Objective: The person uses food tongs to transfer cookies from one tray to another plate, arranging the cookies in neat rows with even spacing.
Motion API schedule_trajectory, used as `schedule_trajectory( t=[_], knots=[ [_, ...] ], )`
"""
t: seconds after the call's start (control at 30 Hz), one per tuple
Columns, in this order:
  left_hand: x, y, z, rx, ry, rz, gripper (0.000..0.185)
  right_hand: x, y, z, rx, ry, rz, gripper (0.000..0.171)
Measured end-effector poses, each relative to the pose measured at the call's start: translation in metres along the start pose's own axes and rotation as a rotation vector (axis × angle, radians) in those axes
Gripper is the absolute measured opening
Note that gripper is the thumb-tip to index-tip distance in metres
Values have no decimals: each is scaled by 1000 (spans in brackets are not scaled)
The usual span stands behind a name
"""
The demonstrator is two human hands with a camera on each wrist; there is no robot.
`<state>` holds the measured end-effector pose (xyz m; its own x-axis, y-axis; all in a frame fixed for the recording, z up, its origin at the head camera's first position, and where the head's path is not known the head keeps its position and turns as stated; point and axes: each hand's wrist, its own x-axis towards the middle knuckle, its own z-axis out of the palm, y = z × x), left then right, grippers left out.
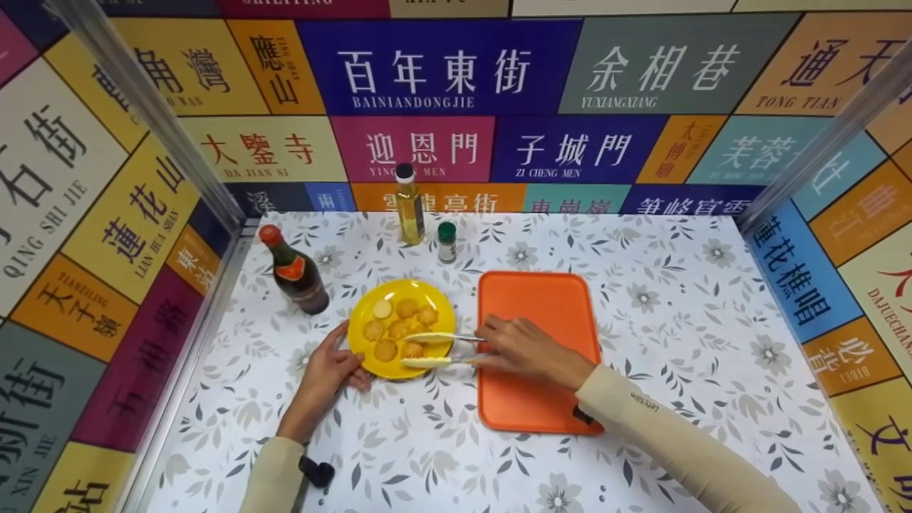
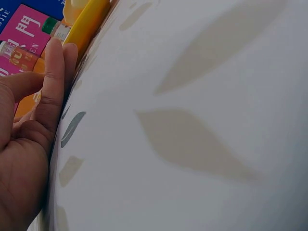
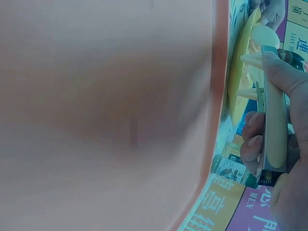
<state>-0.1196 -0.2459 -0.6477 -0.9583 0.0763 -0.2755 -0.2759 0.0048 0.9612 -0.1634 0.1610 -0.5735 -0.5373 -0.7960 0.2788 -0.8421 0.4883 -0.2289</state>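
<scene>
A yellow plate [image 1: 427,292] with several small round cookies [image 1: 399,328] sits on the floral tablecloth, left of an orange tray [image 1: 534,399]. My right hand [image 1: 491,345] lies over the tray and grips pale tongs [image 1: 431,362]. The tongs stand apart, with their tips over the cookies at the plate's near right side. In the right wrist view the right hand [image 3: 267,106] wraps the tongs [image 3: 275,130] beside the plate [image 3: 240,62] and tray [image 3: 120,96]. My left hand [image 1: 340,360] rests with straight fingers against the plate's left rim. The left wrist view shows those fingers [image 2: 50,86] along the rim [image 2: 86,24].
A dark bottle with a red cap [image 1: 293,271] stands left of the plate. An oil bottle [image 1: 410,206] and a small green-capped jar [image 1: 447,242] stand behind it. Walls covered in coloured signs enclose the table on three sides.
</scene>
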Motion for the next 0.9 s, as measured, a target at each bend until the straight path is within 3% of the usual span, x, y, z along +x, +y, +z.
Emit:
schedule_trajectory(
  t=[0.47, 0.9],
  knots=[
    [0, -1, 0, -32, -2, 24, 79, 9, -3, -3, 88, -93, 86, 44],
    [1, -3, 1, -47, -4, 34, 78, 9, -4, -5, 112, -102, 101, 45]
  ],
)
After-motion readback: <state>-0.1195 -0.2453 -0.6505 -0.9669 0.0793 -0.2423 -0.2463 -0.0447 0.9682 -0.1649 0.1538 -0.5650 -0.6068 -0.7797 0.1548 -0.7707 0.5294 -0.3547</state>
